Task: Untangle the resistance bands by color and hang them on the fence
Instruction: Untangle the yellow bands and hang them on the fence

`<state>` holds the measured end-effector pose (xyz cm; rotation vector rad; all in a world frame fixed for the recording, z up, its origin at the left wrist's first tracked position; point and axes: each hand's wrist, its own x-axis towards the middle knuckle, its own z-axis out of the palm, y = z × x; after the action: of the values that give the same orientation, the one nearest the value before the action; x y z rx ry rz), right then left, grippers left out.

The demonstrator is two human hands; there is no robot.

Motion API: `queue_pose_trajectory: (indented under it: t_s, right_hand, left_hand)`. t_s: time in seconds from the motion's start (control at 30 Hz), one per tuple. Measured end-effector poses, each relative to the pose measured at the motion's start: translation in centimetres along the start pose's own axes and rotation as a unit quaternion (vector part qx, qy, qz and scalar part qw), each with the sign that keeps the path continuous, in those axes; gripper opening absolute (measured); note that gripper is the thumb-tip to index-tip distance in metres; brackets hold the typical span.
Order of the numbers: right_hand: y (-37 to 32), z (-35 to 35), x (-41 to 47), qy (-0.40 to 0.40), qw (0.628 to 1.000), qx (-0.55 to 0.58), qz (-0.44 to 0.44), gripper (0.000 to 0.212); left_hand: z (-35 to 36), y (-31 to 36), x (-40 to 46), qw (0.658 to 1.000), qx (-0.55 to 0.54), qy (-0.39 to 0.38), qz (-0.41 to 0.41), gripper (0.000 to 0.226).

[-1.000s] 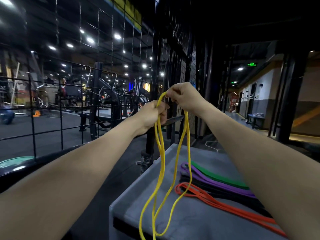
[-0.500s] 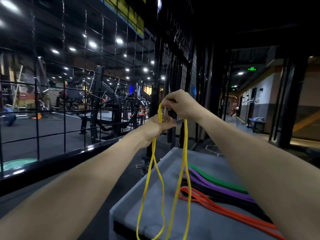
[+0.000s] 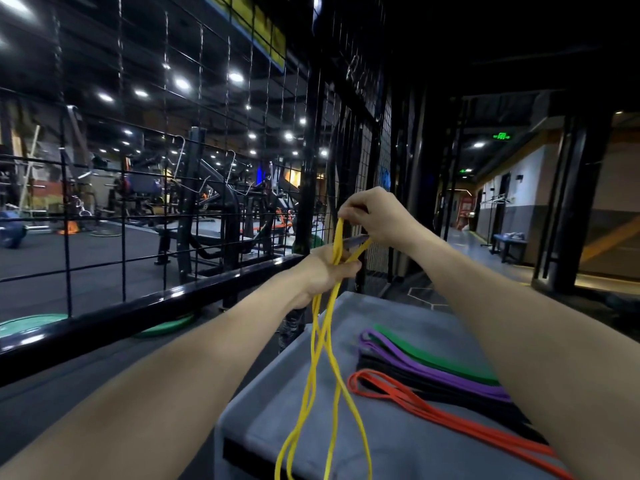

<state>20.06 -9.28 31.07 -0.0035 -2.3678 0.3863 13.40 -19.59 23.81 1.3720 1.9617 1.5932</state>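
Grey padded bench [image 3: 408,317], upholstered top, dark band along its near edge; stands just beside a black wire-grid fence [image 3: 214,188] with a heavy black lower rail. On the bench top, laid side by side and running toward the lower right: green band [image 3: 433,355], purple band [image 3: 415,362], black band [image 3: 415,379], orange band [image 3: 433,410], the orange one nearest the viewer; the far ends of the purple and orange bands show as loops. Yellow band [image 3: 325,358] held in the air above the bench's left part, its strands crossing once below the hands and hanging past the bottom of the frame. Left hand [image 3: 329,271] grips the yellow strands with curled fingers, just in front of the fence post. Right hand [image 3: 377,216], higher and just beside it, pinches the top of the yellow band between thumb and fingertips. Beyond the fence: dark gym floor, black weight machines and benches, rows of round ceiling lights, green discs [image 3: 31,323] lying at the foot of the fence. To the right: a lit corridor with pale walls, black pillars, and a green exit sign [image 3: 502,136] overhead.
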Motion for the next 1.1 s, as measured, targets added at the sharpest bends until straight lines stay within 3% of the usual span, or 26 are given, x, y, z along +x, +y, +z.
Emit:
queue_pose_trajectory:
  t_s: [0.07,0.17,0.37,0.57,0.73,0.83,0.93,1.0,1.1]
  right_hand:
    - [0.5,-0.2,-0.4,0.01,1.0,-0.006,0.006,0.018]
    - [1.6,-0.6,-0.8,0.044,0.998,0.007,0.036,0.018]
    - [4.0,-0.8,-2.8,0.053,0.995,0.021,0.084,0.017]
    - [6.7,-0.9,-4.5,0.126,0.978,0.081,0.142,0.018]
    - [9.3,0.7,-6.3,0.154,0.961,0.121,0.197,0.026]
    - [11.3,3.1,-7.6,0.134,0.952,0.111,0.251,0.034]
    - [12.1,5.0,-8.5,0.037,0.949,0.03,0.311,0.037]
    - [10.6,5.5,-8.5,-0.027,0.953,-0.073,0.292,0.028]
    - [5.3,6.1,-7.0,-0.032,0.989,-0.077,0.12,0.02]
  left_hand:
    - [-0.4,-0.7,-0.1,0.998,0.046,-0.021,-0.021,0.012]
    - [-0.9,-2.1,-0.3,0.992,0.105,-0.05,-0.046,0.019]
    - [-2.0,-3.9,-1.2,0.99,0.066,-0.096,-0.076,0.018]
    - [-4.1,-6.1,-2.2,0.979,0.088,-0.143,-0.115,0.019]
    - [-5.1,-7.2,-3.1,0.985,0.094,-0.091,-0.111,0.027]
    - [-5.3,-6.6,-2.5,0.978,0.181,-0.058,-0.087,0.031]
    - [-5.8,-5.7,-1.6,0.952,0.297,-0.054,-0.058,0.032]
    - [-6.2,-5.1,-1.3,0.933,0.353,-0.052,-0.049,0.032]
    - [-6.2,-4.5,-0.9,0.916,0.391,-0.065,-0.055,0.03]
